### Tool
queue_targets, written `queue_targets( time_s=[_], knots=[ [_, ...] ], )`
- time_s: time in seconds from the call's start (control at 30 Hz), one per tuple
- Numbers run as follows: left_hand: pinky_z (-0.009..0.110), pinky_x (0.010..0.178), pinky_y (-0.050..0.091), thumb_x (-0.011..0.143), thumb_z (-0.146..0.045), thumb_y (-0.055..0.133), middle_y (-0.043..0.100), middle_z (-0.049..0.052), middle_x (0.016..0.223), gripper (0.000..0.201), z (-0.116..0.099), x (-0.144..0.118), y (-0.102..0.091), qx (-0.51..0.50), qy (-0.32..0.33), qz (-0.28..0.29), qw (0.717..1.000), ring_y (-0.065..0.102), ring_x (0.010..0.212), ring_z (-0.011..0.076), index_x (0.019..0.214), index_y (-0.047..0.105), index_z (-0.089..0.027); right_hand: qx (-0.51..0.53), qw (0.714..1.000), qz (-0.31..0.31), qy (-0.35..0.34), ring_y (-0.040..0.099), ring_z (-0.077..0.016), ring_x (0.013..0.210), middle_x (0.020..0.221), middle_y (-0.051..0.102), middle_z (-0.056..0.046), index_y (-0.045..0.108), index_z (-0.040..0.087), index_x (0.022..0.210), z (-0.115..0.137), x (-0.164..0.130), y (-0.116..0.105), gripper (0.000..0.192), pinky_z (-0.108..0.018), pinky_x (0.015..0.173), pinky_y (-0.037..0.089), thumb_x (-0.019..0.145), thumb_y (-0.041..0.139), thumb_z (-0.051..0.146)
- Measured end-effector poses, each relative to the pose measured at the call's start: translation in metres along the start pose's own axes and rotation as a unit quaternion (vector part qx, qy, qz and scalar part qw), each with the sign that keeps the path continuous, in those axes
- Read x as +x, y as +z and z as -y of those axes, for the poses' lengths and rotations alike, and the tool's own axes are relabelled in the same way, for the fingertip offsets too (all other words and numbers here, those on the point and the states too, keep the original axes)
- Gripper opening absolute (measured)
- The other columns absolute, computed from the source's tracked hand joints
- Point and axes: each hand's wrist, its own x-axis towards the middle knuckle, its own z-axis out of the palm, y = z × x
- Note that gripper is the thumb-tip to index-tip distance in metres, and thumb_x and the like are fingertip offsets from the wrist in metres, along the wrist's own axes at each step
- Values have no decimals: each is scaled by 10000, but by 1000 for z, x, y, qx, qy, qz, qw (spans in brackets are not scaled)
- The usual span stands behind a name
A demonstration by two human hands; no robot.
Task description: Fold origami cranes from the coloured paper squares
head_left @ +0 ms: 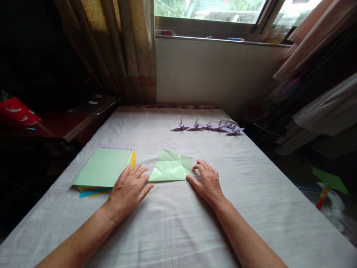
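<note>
A creased, pale green sheet of paper (171, 166) lies flat on the white cloth-covered table (178, 223), showing several fold lines. My left hand (128, 190) rests palm down just left of it, fingers spread, partly over the corner of a paper stack. My right hand (206, 181) lies flat at the sheet's right edge, with its fingertips touching the paper's lower right corner. Neither hand grips anything.
A stack of coloured paper sheets (103, 172), green on top, sits to the left. A row of several small purple paper cranes (212, 126) stands further back. A dark wooden side table (69, 119) is at left, curtains and a window behind, hanging fabrics at right.
</note>
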Motion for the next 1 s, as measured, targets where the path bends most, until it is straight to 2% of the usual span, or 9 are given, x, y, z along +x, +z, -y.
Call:
queue_targets(
  time_s=[0.13, 0.33, 0.43, 0.6, 0.67, 0.77, 0.83, 0.9, 1.0],
  knots=[
    [461, 1048, 399, 963, -340, 441, 673, 121, 1230, 401, 5, 30, 10, -30, -45, 5, 999, 575, 1194, 287, 1293, 578, -158, 10, 999, -27, -28, 551, -297, 1187, 1249, 629, -137, 602, 199, 1023, 0, 1, -1, 280, -441, 958, 398, 866, 597, 431],
    [430, 990, 460, 951, -287, 437, 689, 116, 1179, 398, 2, 52, 32, -105, -101, 33, 989, 629, 1082, 260, 1309, 555, -158, 16, 996, -62, -55, 622, -255, 921, 990, 691, -97, 591, 188, 1020, 11, 0, -11, 262, -375, 827, 422, 856, 603, 391],
    [430, 1008, 463, 937, -296, 465, 672, 114, 1217, 413, 4, 50, 41, -137, -112, 12, 984, 607, 1124, 256, 1317, 557, -161, 47, 996, -37, -63, 629, -253, 898, 979, 702, -88, 584, 175, 1118, 21, 0, -12, 364, -382, 830, 428, 811, 650, 360],
    [470, 1026, 457, 931, -302, 481, 659, 78, 1240, 315, 6, 43, 48, -152, -71, -28, 985, 578, 1162, 257, 1161, 687, -238, 136, 990, 36, -31, 635, -228, 893, 910, 712, -35, 517, 203, 1297, 31, 2, -7, 544, -377, 843, 452, 759, 595, 184],
    [480, 1014, 468, 937, -303, 475, 663, 74, 1231, 303, 7, 42, 49, -157, -59, -33, 985, 581, 1158, 257, 1117, 713, -252, 167, 984, 50, -20, 635, -207, 830, 829, 697, -9, 566, 217, 1248, 30, 3, -7, 515, -357, 816, 469, 738, 563, 145],
    [475, 1003, 481, 929, -227, 461, 670, 69, 1224, 315, 11, 42, 50, -165, -53, -34, 984, 587, 1149, 244, 1094, 727, -258, 202, 975, 77, -57, 622, -185, 781, 775, 684, -3, 688, 241, 912, 21, 6, -11, 295, -316, 754, 484, 730, 513, 90],
    [458, 995, 490, 899, -130, 436, 674, 58, 1222, 379, 13, 41, 51, -165, -49, -33, 984, 592, 1145, 229, 1090, 731, -273, 203, 972, 75, -94, 625, -177, 794, 785, 696, -8, 677, 244, 735, 12, 10, -13, 282, -304, 755, 488, 742, 472, 49],
    [455, 996, 489, 874, -68, 411, 672, 53, 1235, 448, 13, 40, 50, -153, -44, -28, 987, 589, 1160, 228, 1100, 729, -289, 181, 975, 56, -114, 641, -177, 841, 842, 722, -14, 688, 243, 738, 1, 13, -14, 308, -316, 801, 494, 787, 457, 46],
    [502, 1028, 449, 905, -122, 434, 640, 67, 1298, 394, 11, 39, 45, -116, -21, -22, 993, 548, 1232, 271, 1124, 718, -283, 130, 983, 45, -120, 651, -197, 962, 989, 748, -21, 730, 253, 869, -15, 17, -12, 326, -355, 871, 499, 860, 452, 82]
  ],
)
